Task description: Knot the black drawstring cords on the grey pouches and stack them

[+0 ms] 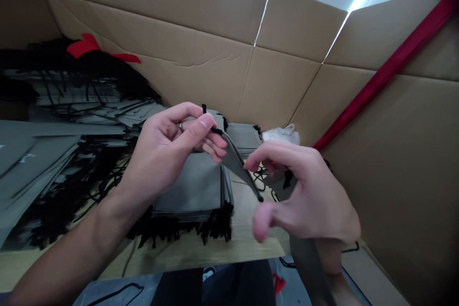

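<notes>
My left hand [179,141] pinches a black cord [216,130] between thumb and forefinger, with a ring on one finger. From the cord a thin grey piece [236,160] with a black edge slants down to the right. My right hand [301,191] is beside its lower end, thumb and forefinger spread apart, nothing visibly held between them. Below my left hand lies a stack of grey pieces [193,184] with black cord ends bunched along its front edge.
Piles of grey pieces with black cords [60,153] cover the left side. Behind are another grey stack [244,135] and a white plastic bag [283,135]. Cardboard walls [161,33] surround the wooden table [251,248]. A red strip [387,69] slants down the right wall.
</notes>
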`<act>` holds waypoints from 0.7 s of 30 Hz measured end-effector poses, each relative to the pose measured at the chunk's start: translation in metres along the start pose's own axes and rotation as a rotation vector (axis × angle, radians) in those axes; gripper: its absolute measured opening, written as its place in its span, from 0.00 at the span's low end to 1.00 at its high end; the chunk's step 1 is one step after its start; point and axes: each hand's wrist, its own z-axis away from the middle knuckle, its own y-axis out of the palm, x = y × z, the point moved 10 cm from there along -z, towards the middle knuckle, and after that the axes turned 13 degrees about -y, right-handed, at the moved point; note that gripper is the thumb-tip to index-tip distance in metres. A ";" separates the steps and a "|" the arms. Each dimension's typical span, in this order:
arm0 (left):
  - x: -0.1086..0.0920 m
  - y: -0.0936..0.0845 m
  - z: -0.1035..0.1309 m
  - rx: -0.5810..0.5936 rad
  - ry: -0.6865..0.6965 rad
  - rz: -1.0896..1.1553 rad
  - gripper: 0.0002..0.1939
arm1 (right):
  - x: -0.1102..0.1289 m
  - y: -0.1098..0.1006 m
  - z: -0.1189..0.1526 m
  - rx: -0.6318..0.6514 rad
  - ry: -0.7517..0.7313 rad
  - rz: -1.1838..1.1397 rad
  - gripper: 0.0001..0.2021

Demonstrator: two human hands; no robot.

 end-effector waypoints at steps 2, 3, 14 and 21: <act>-0.005 0.000 0.003 -0.004 0.048 -0.006 0.10 | 0.001 0.006 0.000 0.022 -0.020 0.061 0.19; -0.008 0.000 0.004 -0.004 0.081 -0.010 0.10 | -0.001 0.009 -0.001 0.018 -0.021 0.095 0.14; -0.025 0.006 0.016 0.008 0.293 -0.177 0.08 | -0.020 -0.003 -0.008 -0.076 -0.027 0.373 0.15; -0.019 -0.045 -0.009 -0.447 0.231 -0.708 0.17 | -0.074 -0.026 0.005 -0.223 0.246 0.065 0.26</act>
